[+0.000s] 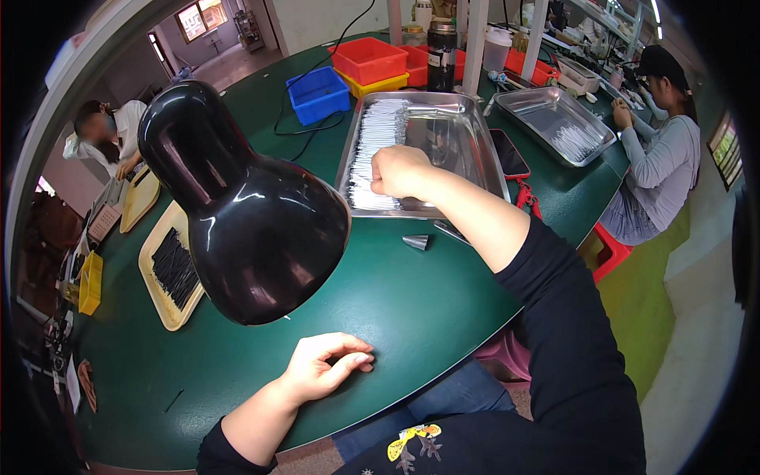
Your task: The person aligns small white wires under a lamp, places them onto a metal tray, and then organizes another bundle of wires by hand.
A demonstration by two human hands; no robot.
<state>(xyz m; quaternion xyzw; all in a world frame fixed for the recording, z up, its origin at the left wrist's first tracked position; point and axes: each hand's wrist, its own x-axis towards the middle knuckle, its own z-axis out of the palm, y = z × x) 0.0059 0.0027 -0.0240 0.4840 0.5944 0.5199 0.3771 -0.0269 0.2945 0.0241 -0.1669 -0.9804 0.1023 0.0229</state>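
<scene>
My right hand (pixel 400 172) reaches over the steel tray (pixel 467 158), its fingers closed and pointing down at the rows of thin white sticks (pixel 380 131) on the tray's left side. What the fingers hold, if anything, is hidden beneath the hand. My left hand (pixel 324 366) rests on the green table (pixel 412 293) near its front edge. Its fingers are loosely curved, thumb a little apart, with nothing seen in them. A small metal cone (pixel 416 241) lies just below the tray, and a slim dark tool (pixel 451 230) is partly covered by my right forearm.
A black lamp head (pixel 269 229) blocks the left middle. Left of it lies a tray (pixel 176 313) of black sticks. Blue (pixel 318 95) and red bins (pixel 368 59), a dark flask (pixel 442 55) and a phone (pixel 509 154) surround the steel tray. Co-workers (pixel 661 150) sit right and left.
</scene>
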